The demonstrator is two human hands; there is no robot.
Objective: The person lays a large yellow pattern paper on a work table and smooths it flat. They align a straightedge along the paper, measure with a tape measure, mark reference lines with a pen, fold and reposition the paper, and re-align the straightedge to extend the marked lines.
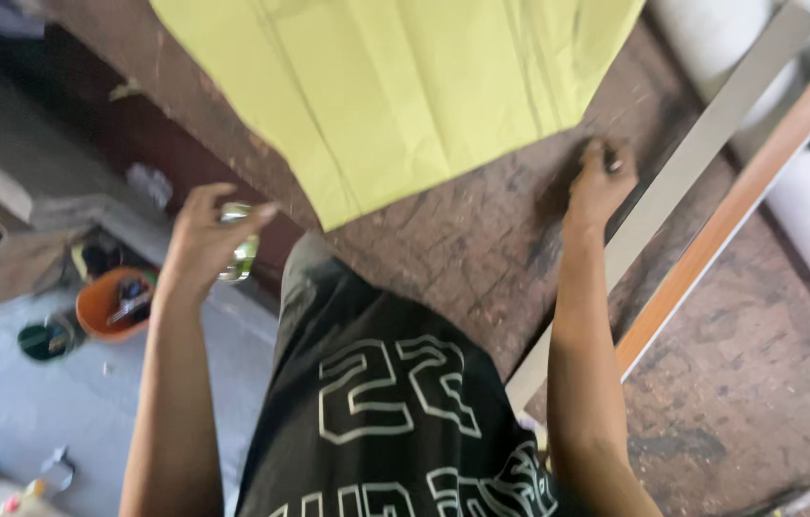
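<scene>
The left hand (pixel 202 239) is closed around a small shiny roll (pixel 240 244), held off the table (pixel 482 249) edge, left of the yellow sheet (pixel 395 86). The right hand (pixel 599 182) rests on the table just below the sheet's lower right edge, fingers pinched on a small dark thing (pixel 613 163) too blurred to name. A long grey strip (pixel 683 172) lies just right of that hand, a wooden strip (pixel 759 177) beside it
</scene>
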